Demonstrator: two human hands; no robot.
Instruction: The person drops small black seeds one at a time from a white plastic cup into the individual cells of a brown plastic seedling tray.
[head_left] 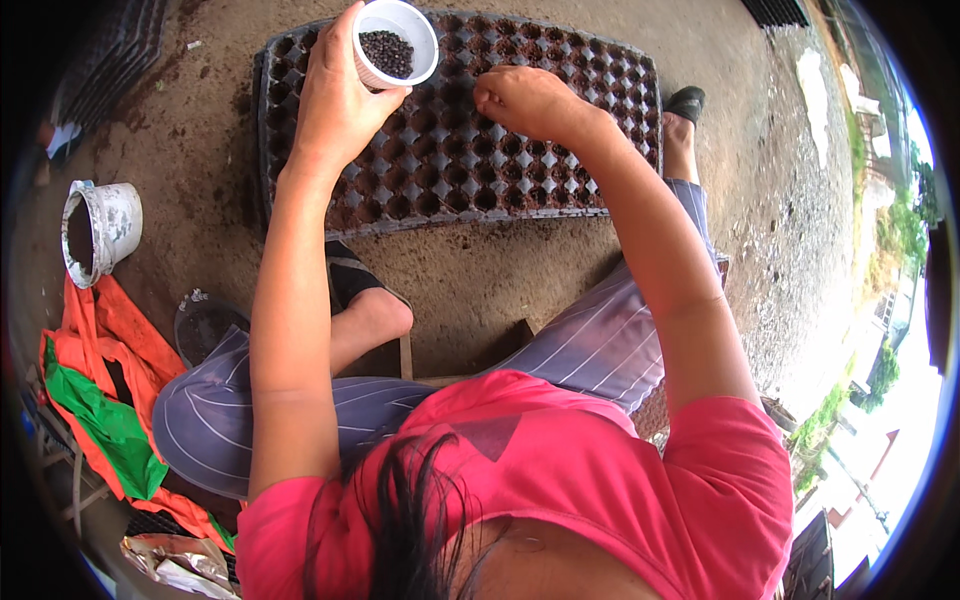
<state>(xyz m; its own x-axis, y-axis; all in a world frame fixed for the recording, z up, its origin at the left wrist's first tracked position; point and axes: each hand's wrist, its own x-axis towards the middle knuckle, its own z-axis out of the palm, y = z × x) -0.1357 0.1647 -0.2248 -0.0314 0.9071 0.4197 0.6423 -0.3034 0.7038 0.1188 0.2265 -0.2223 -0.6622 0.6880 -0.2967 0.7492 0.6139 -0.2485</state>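
Observation:
In my left hand (335,105) is a small white plastic cup (425,50), tilted so its inside shows, partly filled with dark round seeds (386,54). It hangs over the far left part of a black seedling tray (480,182), whose many cells hold dark reddish-brown soil. My right hand (528,100) is over the tray's middle, to the right of the cup, with fingers curled and pressed together. Whatever those fingers hold, if anything, is hidden. Whether seeds lie in the cells is too small to tell. The tray's thick edge looks like several stacked trays.
A stained white bucket (122,222) stands at the left, near orange cloth (120,320) and green cloth (105,425). More stacked black trays (110,60) are at the far left. My sandalled feet flank the tray's near and right sides. Gravelly ground (765,200) stretches along the right.

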